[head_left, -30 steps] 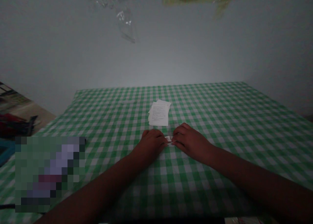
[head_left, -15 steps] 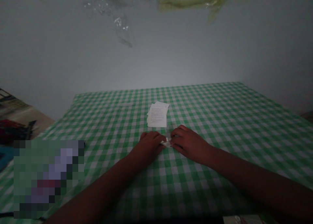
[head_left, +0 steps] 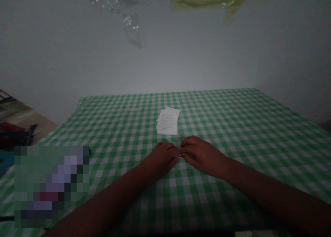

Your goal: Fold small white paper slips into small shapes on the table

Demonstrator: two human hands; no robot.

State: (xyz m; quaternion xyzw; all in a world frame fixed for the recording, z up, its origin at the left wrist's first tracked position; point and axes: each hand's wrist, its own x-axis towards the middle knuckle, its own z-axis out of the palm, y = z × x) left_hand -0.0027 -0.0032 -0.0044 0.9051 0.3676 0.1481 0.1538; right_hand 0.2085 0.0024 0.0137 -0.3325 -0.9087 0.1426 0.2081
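Between my two hands, low over the table, is a small piece of white paper (head_left: 178,156), mostly hidden by my fingers. My left hand (head_left: 163,158) closes on its left side. My right hand (head_left: 200,154) pinches the right side, fingertips almost touching those of the left. Just beyond the hands lies a loose stack of printed white sheets (head_left: 168,124), its edges uneven. The top sheet carries lines of small text that I cannot read.
A green and white checked cloth (head_left: 232,119) covers the table. At the left front lies a blurred-out flat object (head_left: 59,181) with a dark cable. A faint clear strip (head_left: 134,109) rests near the back left. Plastic wrappings (head_left: 133,28) hang on the wall behind.
My hands have drawn closer together and slightly nearer to me. Less of the white paper between them shows now, only a thin edge. The stack of sheets stays in place.
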